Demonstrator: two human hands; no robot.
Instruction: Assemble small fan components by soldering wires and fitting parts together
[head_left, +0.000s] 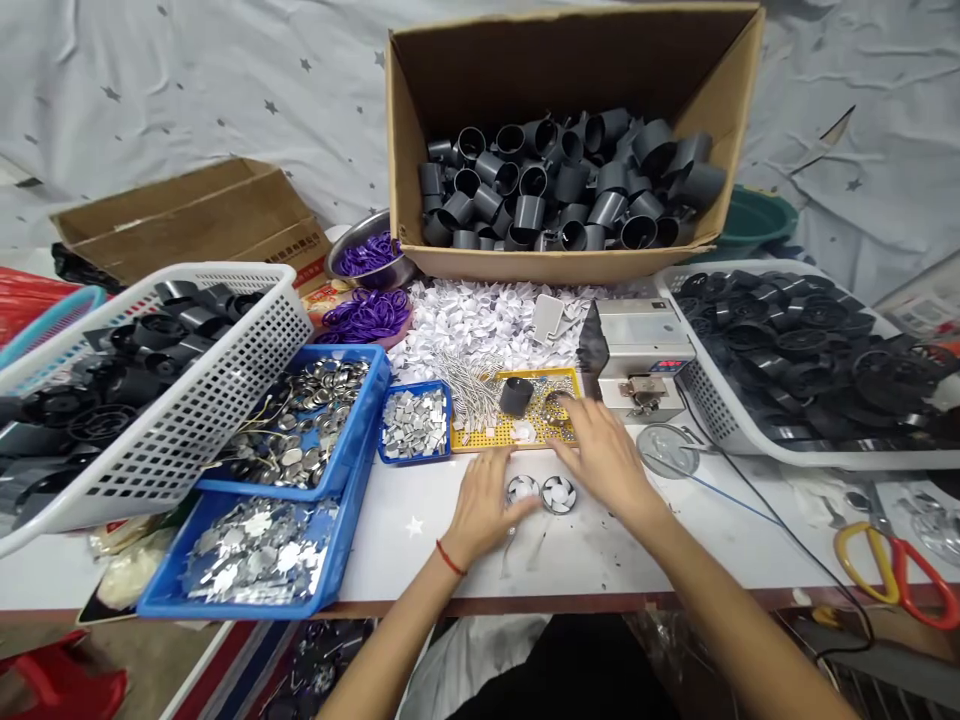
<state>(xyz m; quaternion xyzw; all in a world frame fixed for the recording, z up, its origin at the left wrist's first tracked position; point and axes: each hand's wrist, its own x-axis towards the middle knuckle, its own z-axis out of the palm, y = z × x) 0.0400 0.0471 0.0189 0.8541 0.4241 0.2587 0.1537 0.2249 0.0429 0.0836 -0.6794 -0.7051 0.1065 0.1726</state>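
Note:
Two small round housings with white fan blades, the left fan (523,489) and the right fan (559,494), stand side by side on the white table with thin wires trailing toward me. My left hand (484,505) rests beside the left fan, its thumb at the fan's near edge and its fingers stretched forward. Over the right front of the yellow tray (465,440) reaches my right hand (606,455), fingers apart. Its fingertips are near a dark round part (557,400), and I cannot tell whether they touch. A black cylinder (515,396) stands in that tray among small metal bits.
White blades (480,320) are heaped behind the tray. A cardboard box (562,265) of grey cylinders stands at the back. A small machine (641,340) sits right of the tray. White baskets (247,360) and blue trays (352,500) flank the left. Scissors (900,570) lie right.

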